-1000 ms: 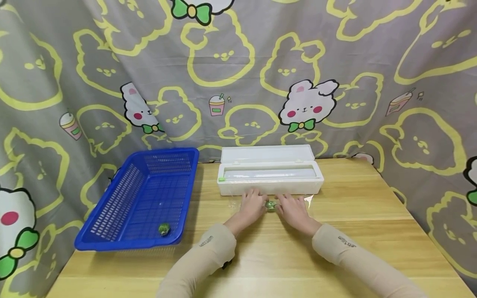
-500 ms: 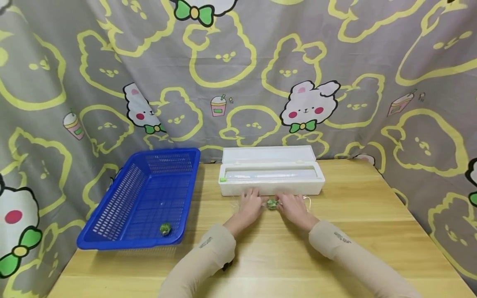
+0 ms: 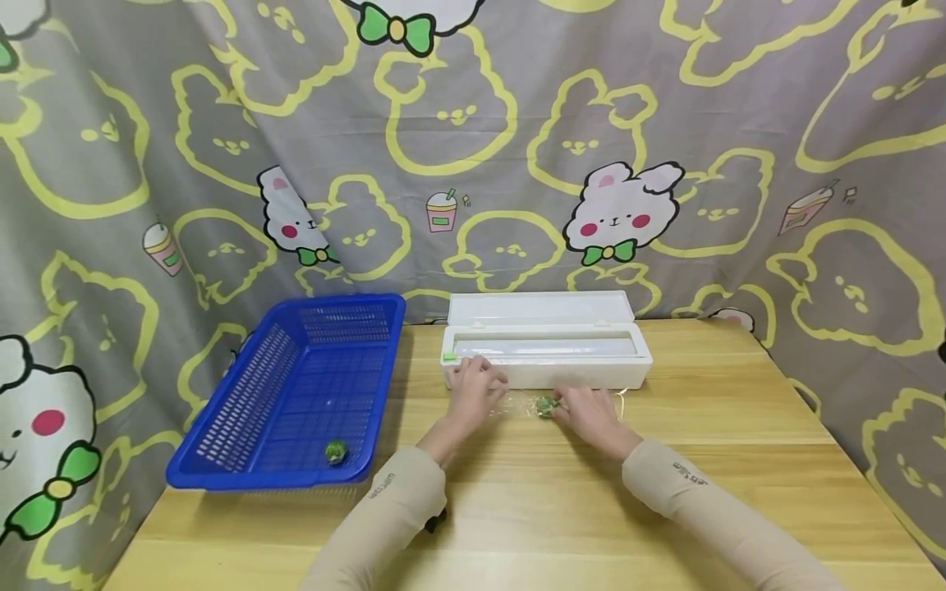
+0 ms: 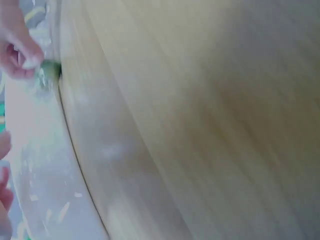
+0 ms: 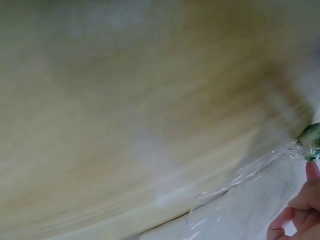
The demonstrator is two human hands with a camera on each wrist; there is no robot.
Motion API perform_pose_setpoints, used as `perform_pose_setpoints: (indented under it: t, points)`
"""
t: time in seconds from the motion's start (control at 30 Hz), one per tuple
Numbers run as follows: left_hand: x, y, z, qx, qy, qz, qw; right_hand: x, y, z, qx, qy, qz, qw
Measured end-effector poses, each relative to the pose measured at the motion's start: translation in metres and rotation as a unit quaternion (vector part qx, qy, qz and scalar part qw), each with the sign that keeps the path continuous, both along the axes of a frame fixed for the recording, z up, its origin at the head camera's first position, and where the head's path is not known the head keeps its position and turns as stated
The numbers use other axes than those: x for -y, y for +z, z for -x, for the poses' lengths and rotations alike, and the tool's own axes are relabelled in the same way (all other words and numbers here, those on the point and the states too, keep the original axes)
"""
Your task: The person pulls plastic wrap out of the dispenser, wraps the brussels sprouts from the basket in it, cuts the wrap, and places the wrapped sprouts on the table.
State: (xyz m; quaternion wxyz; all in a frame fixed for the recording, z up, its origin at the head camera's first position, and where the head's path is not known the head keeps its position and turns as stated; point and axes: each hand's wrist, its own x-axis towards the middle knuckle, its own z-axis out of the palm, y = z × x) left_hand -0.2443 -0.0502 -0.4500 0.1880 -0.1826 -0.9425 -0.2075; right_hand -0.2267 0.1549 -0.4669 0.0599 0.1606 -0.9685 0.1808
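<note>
A small round green vegetable (image 3: 546, 406) lies on the table in front of the white film box, with clear cling film (image 3: 513, 404) around it and stretching to its left. My right hand (image 3: 589, 417) holds it from the right, fingertips against its side; the right wrist view shows wrinkled film (image 5: 235, 187) running up to the vegetable (image 5: 311, 139). To the left, my left hand (image 3: 470, 394) hovers at the box's front, fingers loosely bent and spread apart. Only its fingers (image 4: 4, 192) enter the left wrist view, at the edge.
Behind the hands stands the white cling film box (image 3: 584, 377), lid (image 3: 539, 307) raised, film roll inside, a green slider (image 3: 449, 357) at its left end. A blue basket (image 3: 395, 353) at the left contains another round green vegetable (image 3: 336, 451). A patterned curtain (image 3: 488, 107) backs the wooden table (image 3: 709, 410).
My left hand has moved left and up toward the box, away from the vegetable. My right hand stays at the vegetable. The head view has shifted slightly.
</note>
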Motion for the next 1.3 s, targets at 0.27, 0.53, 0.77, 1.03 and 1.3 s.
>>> perform_pose_setpoints:
  t: [0.27, 0.53, 0.77, 1.03, 1.3]
  points:
    - [0.027, 0.000, 0.021, -0.053, 0.087, -0.217, 0.9707, -0.001, -0.003, -0.001, -0.031, 0.000, -0.011, 0.9995]
    - [0.038, -0.004, 0.028, 0.026, 0.138, -0.293, 0.9458, -0.001, -0.005, -0.003, -0.025, -0.007, -0.015, 0.9995]
    - [0.040, -0.011, 0.029, 0.088, 0.187, -0.297, 0.9321, -0.001, -0.005, -0.001, -0.028, -0.005, -0.022, 0.9994]
    - [0.046, -0.016, 0.030, 0.102, 0.175, -0.313, 0.9278, 0.000, -0.001, 0.000, -0.008, 0.004, -0.018, 0.9998]
    - [0.051, -0.018, 0.031, 0.099, 0.142, -0.314, 0.9335, 0.003, 0.017, 0.006, 0.044, 0.001, 0.000, 0.9990]
